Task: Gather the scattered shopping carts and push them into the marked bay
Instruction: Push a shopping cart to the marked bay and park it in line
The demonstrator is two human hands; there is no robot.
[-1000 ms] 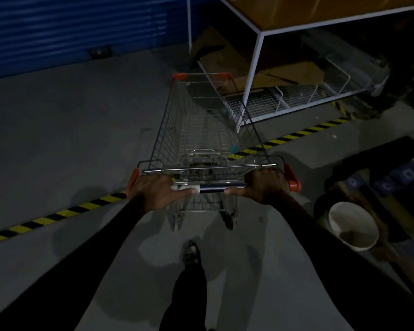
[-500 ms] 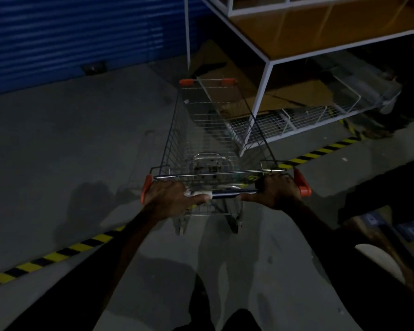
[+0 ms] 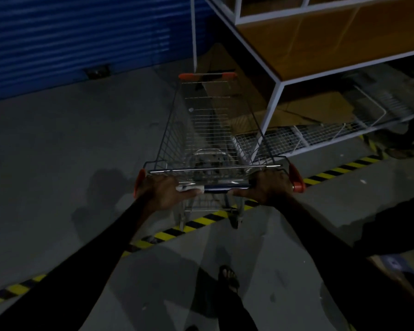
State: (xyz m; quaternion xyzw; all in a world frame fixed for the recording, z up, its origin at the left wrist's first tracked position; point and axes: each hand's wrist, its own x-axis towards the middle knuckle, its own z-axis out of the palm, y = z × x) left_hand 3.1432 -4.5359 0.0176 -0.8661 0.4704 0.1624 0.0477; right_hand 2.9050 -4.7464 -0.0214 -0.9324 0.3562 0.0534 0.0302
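Observation:
A wire shopping cart (image 3: 210, 125) with orange corner caps stands in front of me on the grey concrete floor, its basket empty. My left hand (image 3: 165, 189) grips the left end of the cart's handle bar (image 3: 225, 187), and my right hand (image 3: 268, 186) grips the right end. A yellow-and-black striped floor line (image 3: 201, 222) runs diagonally under the cart's rear wheels. The front of the cart points toward the blue shutter wall.
A white-framed shelf unit (image 3: 275, 103) with orange boards and wire racks stands close to the cart's right side. A blue roller shutter (image 3: 81, 37) closes the back left. Flattened cardboard (image 3: 316, 111) lies under the shelf. My sandalled foot (image 3: 228, 278) is behind the cart.
The cart has rolled forward over the striped line toward the shutter, and the shelf unit has come closer on the right. Both hands keep their hold on the handle.

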